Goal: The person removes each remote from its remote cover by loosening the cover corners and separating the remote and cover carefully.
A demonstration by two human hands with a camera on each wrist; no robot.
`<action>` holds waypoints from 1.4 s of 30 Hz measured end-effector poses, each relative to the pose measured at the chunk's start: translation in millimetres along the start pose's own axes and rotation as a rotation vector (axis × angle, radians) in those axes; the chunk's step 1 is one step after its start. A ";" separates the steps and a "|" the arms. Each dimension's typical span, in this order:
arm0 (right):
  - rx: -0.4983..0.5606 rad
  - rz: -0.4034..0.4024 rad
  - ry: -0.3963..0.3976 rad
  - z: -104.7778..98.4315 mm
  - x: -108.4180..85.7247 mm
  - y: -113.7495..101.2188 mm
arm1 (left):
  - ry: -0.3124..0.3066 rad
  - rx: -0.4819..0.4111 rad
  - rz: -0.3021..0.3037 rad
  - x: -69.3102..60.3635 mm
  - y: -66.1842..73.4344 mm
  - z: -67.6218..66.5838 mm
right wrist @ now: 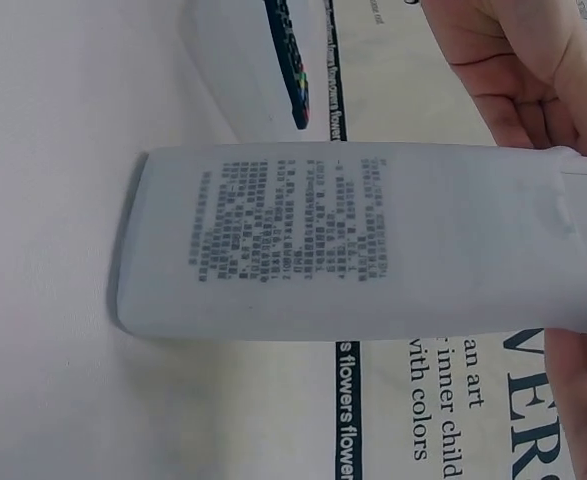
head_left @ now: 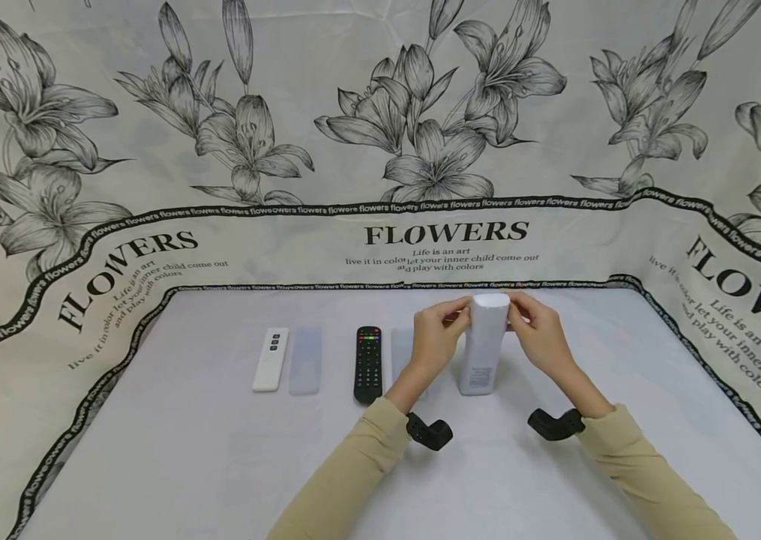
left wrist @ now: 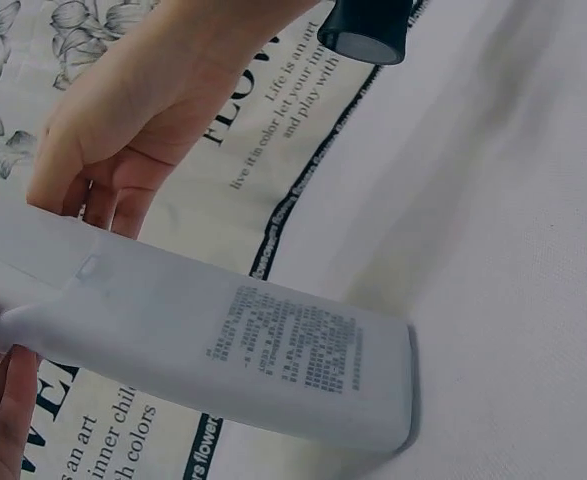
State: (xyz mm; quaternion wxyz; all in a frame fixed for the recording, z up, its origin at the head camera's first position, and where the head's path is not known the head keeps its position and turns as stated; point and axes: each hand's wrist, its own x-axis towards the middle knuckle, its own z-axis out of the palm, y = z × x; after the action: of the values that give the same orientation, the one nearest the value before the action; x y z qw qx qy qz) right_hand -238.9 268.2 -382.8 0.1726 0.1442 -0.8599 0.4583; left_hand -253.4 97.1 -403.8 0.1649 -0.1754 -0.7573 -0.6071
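Left hand (head_left: 437,331) and right hand (head_left: 540,334) pinch a device (head_left: 486,341).
Its print (right wrist: 291,220) is blurred; at its nine o'clock, a pale strip (head_left: 401,346) is part-hidden.

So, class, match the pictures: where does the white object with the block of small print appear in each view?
Head: right of centre, upright between the left hand and the right hand; white object.
Left wrist: slanting from the left edge down toward the lower right; white object.
Right wrist: across the middle to the right edge, print toward the left; white object.
Shared landmark: the black strip lettered "flowers".
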 end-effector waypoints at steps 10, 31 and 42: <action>0.225 0.131 -0.177 -12.7 -2.7 5.6 | -0.024 -0.078 -0.031 -6.9 -1.6 -2.3; 0.107 0.169 -0.203 -12.2 -23.2 11.3 | 0.062 -0.272 -0.200 -31.0 -3.2 9.7; 0.093 0.247 -0.160 -15.7 -22.6 11.5 | 0.160 -0.246 -0.231 -27.9 -2.7 19.4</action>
State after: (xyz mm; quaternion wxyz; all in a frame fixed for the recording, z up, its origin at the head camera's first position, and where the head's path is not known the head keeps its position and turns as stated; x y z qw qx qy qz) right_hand -220.7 289.6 -392.9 0.0391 0.0811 -0.8600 0.5022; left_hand -230.7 113.6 -423.1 0.1309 -0.0573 -0.6768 -0.7222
